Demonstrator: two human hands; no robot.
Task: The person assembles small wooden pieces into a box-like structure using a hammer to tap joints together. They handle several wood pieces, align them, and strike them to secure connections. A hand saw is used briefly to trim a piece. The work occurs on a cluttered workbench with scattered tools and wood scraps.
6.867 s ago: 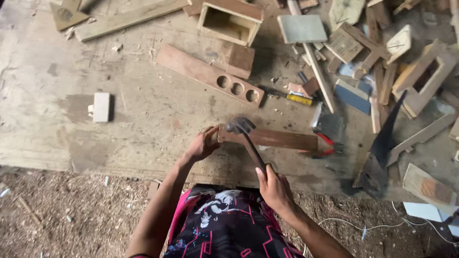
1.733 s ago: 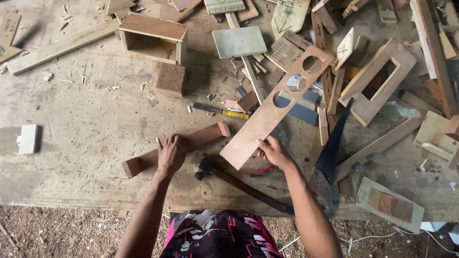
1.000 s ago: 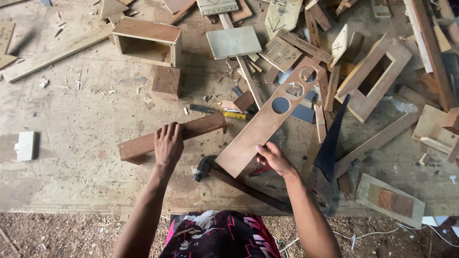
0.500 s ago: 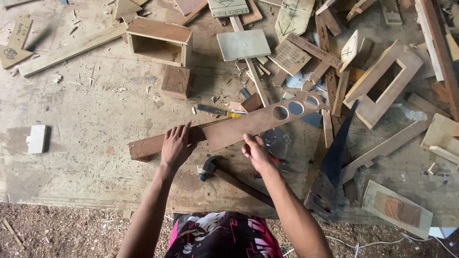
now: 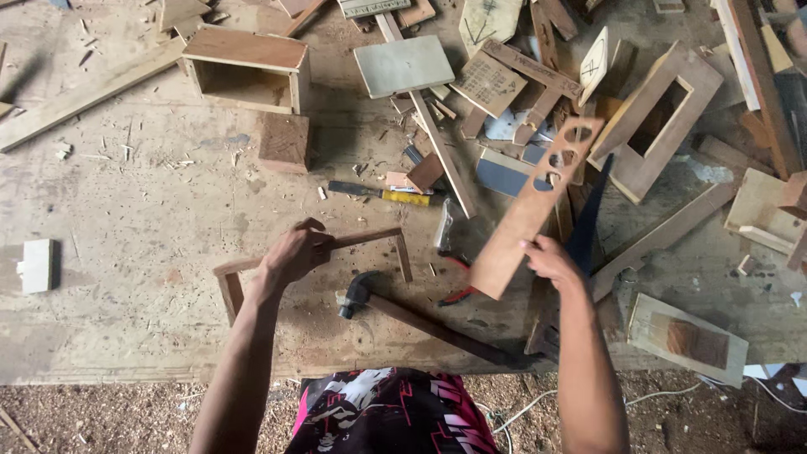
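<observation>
My left hand [image 5: 296,254] grips the top rail of a thin three-sided wooden frame [image 5: 370,239] standing on edge on the workbench. My right hand [image 5: 551,259] holds the near end of a long board with three round holes [image 5: 530,210], tilted up and to the right, apart from the frame. A hammer [image 5: 420,323] lies on the bench between my arms, its head just below the frame.
An open wooden box [image 5: 244,71], a square block [image 5: 283,141], a chisel with a yellow handle [image 5: 382,193], a grey panel [image 5: 403,64] and a rectangular frame [image 5: 660,118] lie among several offcuts. A white block [image 5: 35,266] sits left. Sawdust-covered floor lies below the bench edge.
The holed board has swung off the frame to the right in my right hand. My left hand has tipped the frame up onto its edge.
</observation>
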